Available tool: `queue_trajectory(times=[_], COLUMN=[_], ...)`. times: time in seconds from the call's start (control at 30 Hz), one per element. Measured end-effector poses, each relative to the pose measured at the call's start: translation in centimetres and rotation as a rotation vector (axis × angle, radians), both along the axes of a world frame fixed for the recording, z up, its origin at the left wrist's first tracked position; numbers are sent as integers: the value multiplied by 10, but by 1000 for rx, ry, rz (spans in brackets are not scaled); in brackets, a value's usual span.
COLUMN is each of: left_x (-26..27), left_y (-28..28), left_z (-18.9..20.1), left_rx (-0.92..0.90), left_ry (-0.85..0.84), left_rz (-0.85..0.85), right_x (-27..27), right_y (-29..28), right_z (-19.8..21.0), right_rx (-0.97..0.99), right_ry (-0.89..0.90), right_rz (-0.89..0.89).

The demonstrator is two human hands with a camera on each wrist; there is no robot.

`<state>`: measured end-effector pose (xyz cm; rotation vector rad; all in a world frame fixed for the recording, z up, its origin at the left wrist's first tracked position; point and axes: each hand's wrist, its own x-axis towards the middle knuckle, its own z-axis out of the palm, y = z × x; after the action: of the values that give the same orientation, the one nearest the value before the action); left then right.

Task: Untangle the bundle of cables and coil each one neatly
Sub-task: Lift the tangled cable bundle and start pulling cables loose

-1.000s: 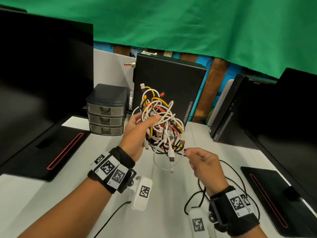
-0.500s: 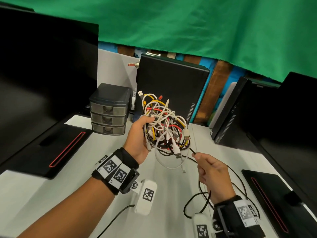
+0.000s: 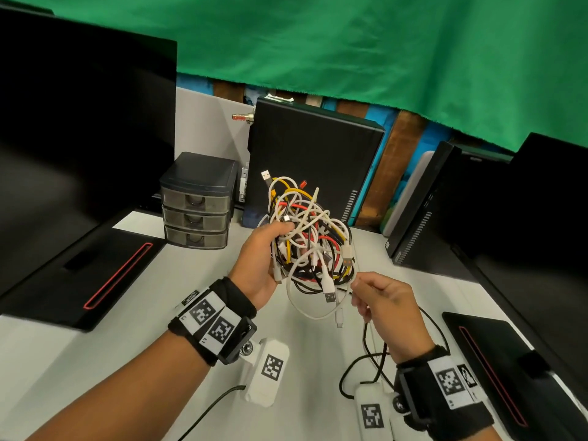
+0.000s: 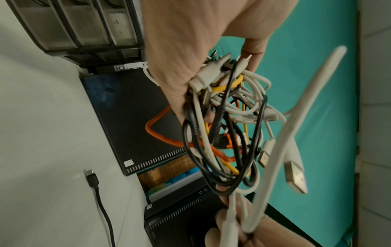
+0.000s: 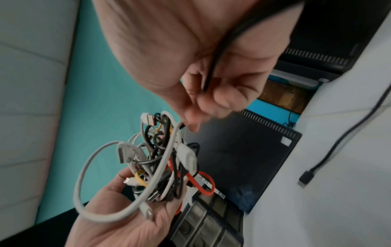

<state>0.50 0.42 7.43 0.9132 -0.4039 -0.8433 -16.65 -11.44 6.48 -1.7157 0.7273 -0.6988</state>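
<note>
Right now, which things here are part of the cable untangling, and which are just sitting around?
Part of the job:
- bundle of cables, gripped by the left hand
- black cable, pinched by the right hand, trailing to the table

Just sitting around:
- three-drawer organiser
- computer tower
- monitor
- green cloth

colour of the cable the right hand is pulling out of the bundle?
Black cable, running through the right hand; clearest in the right wrist view.
</note>
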Motion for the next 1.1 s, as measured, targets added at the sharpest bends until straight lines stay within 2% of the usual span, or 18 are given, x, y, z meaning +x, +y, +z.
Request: queue_trajectory(times=[0.07,0.13,0.2,0.23,0.3,0.4,0.57,0.63,0.7,0.77,0.83,0.9,0.93,1.0,1.1], left_x=[-1,-3,-7,-9,-13,-16,-20,-19,-11,1,11,15,15,13,10], left_y=[-3,-5,-7,-7,-8,-7,-7,-7,-8,-8,-6,-5,-4,-5,-6], left_z=[-2,-3,-5,-6,-7,-6,1,3,3,0,-4,-5,-5,-6,-7], left_rx=[11,16,23,28,39,54,63,76,95,117,125,125,126,133,147], left_ry=[2,4,-9,-14,-33,-64,-113,-139,-121,-62,-15,-10,-20,-31,-39], left_rz=[5,8,10,9,11,35,16,44,93,123,130,133,135,145,153], right_x=[-3,-5,-5,-3,5,18,29,29,24,15,2,-7,-10,-13,-12], right_y=[1,8,17,20,21,20,16,16,9,-8,-27,-35,-35,-33,-33], right_z=[7,22,39,45,50,49,49,51,55,64,75,82,83,82,83], right_rx=[-211,-469,-735,-860,-1067,-1225,-1341,-1294,-1128,-858,-506,-166,-87,-104,-329], right_ry=[17,-70,-163,-135,52,245,205,195,114,-102,-317,-418,-411,-328,-90], right_rz=[-81,-190,-200,-180,-178,-270,-323,-319,-356,-447,-489,-399,-335,-218,-72])
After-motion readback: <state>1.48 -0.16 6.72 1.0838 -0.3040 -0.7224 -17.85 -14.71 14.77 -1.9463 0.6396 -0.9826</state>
